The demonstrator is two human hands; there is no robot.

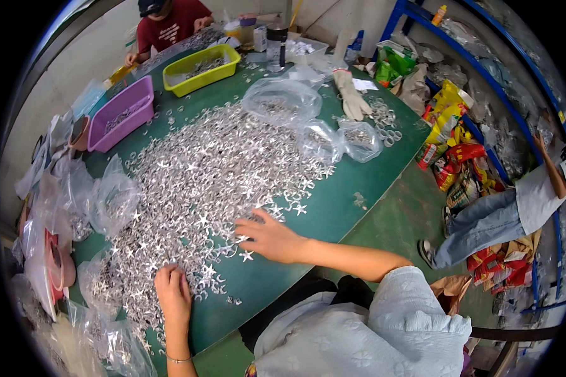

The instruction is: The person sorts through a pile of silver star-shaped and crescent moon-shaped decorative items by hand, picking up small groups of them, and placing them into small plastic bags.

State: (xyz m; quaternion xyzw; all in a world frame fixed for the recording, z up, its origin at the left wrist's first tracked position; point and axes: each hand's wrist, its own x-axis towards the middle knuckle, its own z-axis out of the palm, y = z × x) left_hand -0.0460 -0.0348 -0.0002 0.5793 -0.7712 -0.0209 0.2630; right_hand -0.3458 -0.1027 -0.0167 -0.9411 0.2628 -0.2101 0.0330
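Note:
A wide heap of small silvery metal pieces [195,169], many shaped like stars and open rings, is spread over the green table [365,182]. At the heap's near right edge lies my right hand [273,240], its fingers apart and resting among the pieces. My left hand [173,292] is at the near edge of the heap, with fingers bent and close together. Whatever its fingertips may hold is hidden. A star-shaped piece [246,256] lies just below my right hand.
Clear plastic bags [283,100] with pieces lie beyond the heap, near a pale glove [353,95]. A purple bin [121,116] and a green bin [201,72] stand at the far left. One person [170,25] sits across; another [516,207] stands right by blue shelving [471,47].

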